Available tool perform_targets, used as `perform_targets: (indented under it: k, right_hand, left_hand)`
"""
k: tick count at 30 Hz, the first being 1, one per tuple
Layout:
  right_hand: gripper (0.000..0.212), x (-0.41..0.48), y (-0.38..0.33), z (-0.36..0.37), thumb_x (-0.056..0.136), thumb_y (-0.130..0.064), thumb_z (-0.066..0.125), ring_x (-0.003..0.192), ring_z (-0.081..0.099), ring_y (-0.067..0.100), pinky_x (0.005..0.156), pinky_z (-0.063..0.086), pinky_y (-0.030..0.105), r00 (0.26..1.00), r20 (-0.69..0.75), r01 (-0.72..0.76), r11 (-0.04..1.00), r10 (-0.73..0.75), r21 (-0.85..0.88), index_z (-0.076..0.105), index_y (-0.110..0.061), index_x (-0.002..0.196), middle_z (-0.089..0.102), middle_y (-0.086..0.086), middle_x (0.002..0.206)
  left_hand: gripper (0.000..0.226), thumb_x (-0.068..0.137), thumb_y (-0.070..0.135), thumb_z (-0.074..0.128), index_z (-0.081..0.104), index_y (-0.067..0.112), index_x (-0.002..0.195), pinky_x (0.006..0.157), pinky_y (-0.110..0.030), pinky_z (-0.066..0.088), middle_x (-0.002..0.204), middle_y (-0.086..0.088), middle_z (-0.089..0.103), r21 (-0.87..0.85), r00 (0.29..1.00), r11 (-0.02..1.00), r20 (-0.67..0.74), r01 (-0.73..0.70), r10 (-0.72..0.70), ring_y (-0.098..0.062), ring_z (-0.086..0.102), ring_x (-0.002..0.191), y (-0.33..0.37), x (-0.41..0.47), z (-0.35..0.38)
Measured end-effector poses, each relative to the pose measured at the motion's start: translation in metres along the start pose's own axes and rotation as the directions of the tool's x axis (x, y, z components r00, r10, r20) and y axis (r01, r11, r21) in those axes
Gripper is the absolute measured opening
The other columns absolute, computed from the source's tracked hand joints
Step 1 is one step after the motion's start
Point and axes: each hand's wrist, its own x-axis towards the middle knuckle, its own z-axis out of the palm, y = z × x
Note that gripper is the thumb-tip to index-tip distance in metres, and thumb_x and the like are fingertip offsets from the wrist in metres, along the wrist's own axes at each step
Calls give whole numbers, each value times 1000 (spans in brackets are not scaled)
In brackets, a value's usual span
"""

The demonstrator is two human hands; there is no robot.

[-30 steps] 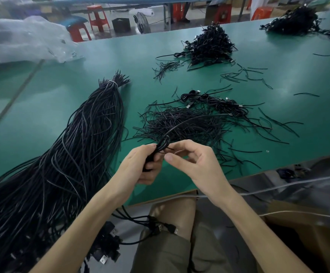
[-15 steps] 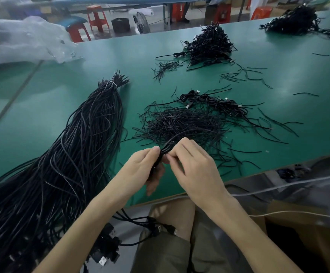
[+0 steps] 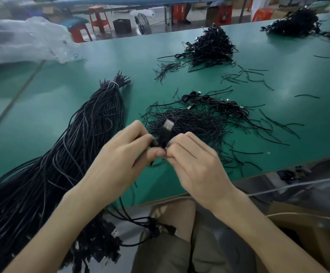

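Both hands pinch one coiled black cable between them above the near edge of the green table; left hand grips its left side, right hand its right; a blurred silver plug sticks up; a long cable bundle lies left

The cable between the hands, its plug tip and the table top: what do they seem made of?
Cable: black rubbery or plastic jacket, matte, bends into a coil. Plug tip: probably metal, pale silvery gleam, though blurred. Table top: smooth green mat or laminate, soft sheen from lights.
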Motion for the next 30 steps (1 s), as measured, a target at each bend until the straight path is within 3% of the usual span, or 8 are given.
perform_targets:
  k: [3, 6, 13, 16, 18, 21, 23, 30]
  right_hand:
    - [22, 5, 2, 0, 102, 0, 58, 72, 55, 33, 71, 52, 44, 995, -100, 3, 1000, -1, 23, 65, 0, 82, 58, 13, 81]
    - [20, 5, 8, 2, 101, 0, 60, 72, 57, 33, 68, 52, 45, 992, -115, 35, 996, -45, -87, 66, -1, 81, 59, 13, 81]
    - [20, -4, 18, 11, 101, -5, 62, 72, 56, 27, 66, 48, 39, 994, -35, 94, 961, -106, -259, 67, -5, 82, 61, 8, 82]
    - [17, -3, 29, 12, 101, -15, 63, 74, 59, 18, 70, 49, 31, 921, 105, -382, 923, 376, 41, 64, -8, 85, 62, 0, 83]
    - [15, 5, 47, 7, 98, -18, 67, 60, 62, 11, 61, 50, 25, 669, 166, -729, 594, 725, 342, 68, -9, 87, 67, 0, 73]
    - [12, 29, 87, -8, 97, -13, 68, 50, 58, 11, 48, 46, 25, 306, 240, -785, 102, 921, 611, 70, -3, 91, 68, 7, 75]
    - [17, 43, 108, -17, 98, -15, 68, 56, 62, 12, 55, 52, 25, 179, 289, -639, -112, 940, 761, 66, 2, 99, 68, 11, 90]
    - [40, 21, 95, -7, 98, -5, 65, 94, 76, 24, 74, 58, 27, 320, 435, -653, -137, 842, 745, 55, 4, 135, 72, 14, 121]
  left_hand:
    - [50, 108, 39, 43, 61, 14, 68, 62, -28, 40, 74, -1, 54, -235, 981, 955, -34, 180, -193, -16, 52, 63, 5, 12, 12]
    - [65, 108, 43, 44, 58, 19, 50, 44, -27, 33, 48, -6, 54, -536, 817, 616, 354, 577, -456, -18, 47, 40, 2, 26, 14]
    - [38, 100, 27, 47, 50, 17, 63, 31, -16, 19, 54, 4, 27, -586, 558, -62, 794, 808, -241, -6, 23, 36, -17, 30, 28]
    - [55, 107, 44, 45, 56, 17, 60, 38, -23, 31, 53, 1, 41, -537, 547, 163, 708, 828, -446, -17, 39, 39, -27, 24, 34]
    - [62, 108, 50, 41, 63, 13, 64, 46, -25, 41, 56, 0, 56, -423, 589, 411, 537, 807, -604, -20, 53, 44, -35, 19, 33]
    - [53, 106, 55, 36, 60, 14, 82, 57, -34, 43, 74, 2, 63, 133, 679, 707, 201, 695, -706, -21, 60, 60, -52, 4, 29]
    - [51, 104, 59, 33, 47, 12, 91, 63, -38, 38, 91, 0, 55, 492, 676, 630, 109, 601, -729, -26, 59, 76, -60, -7, 25]
    - [52, 98, 62, 49, 37, 11, 97, 64, -37, 36, 96, -6, 40, 659, 617, 543, 150, 520, -772, -26, 46, 77, -65, -17, 25]
